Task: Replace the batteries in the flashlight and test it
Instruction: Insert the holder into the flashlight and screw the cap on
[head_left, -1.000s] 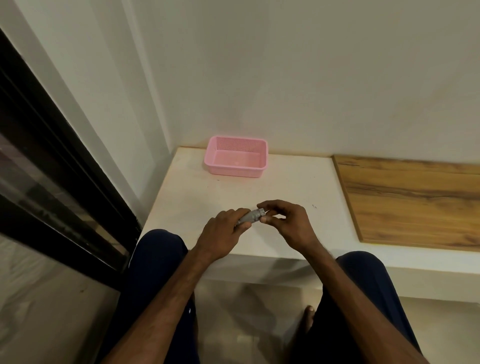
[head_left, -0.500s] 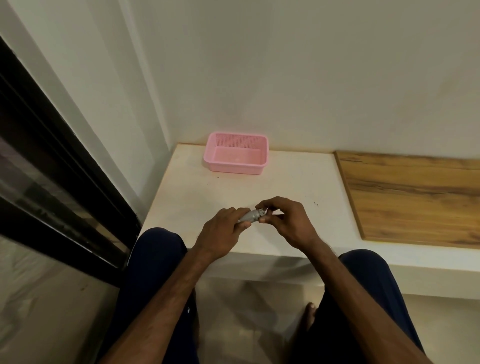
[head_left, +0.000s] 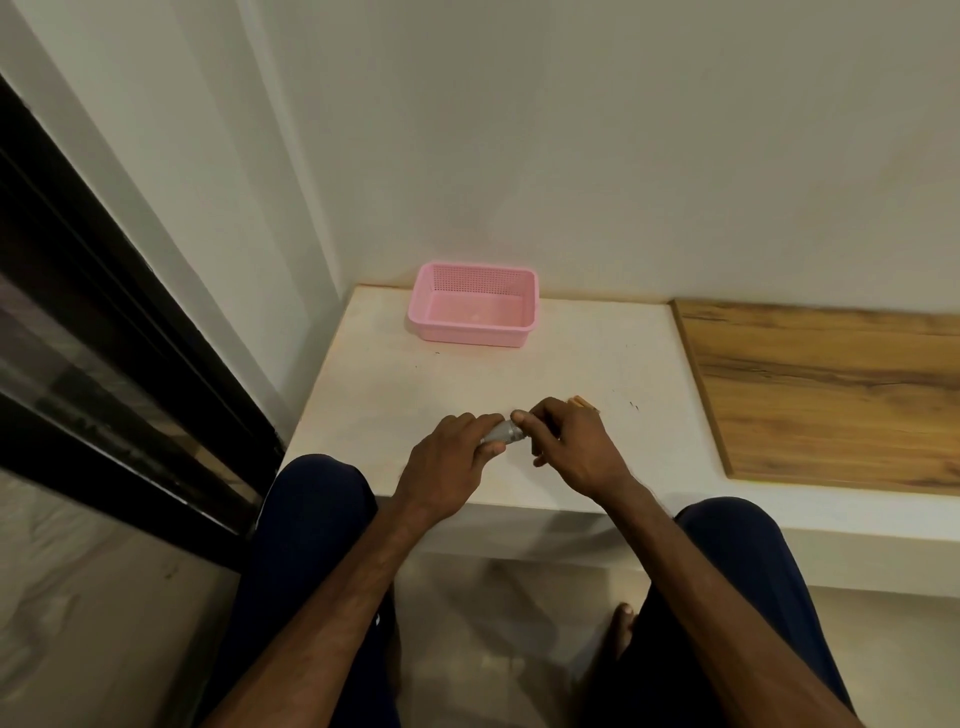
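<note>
Just below the frame's centre, over the near edge of the white desk (head_left: 374, 395), the left hand (head_left: 447, 462) is wrapped around a small silver flashlight (head_left: 501, 432), hiding most of its body. The right hand (head_left: 571, 447), fingers curled, pinches the flashlight's exposed end. A small tan object (head_left: 581, 401) peeks out behind the right hand, too hidden to identify. A pink plastic basket (head_left: 470, 336) sits against the wall at the desk's far edge, and a wooden board (head_left: 831, 395) lies at the right.
</note>
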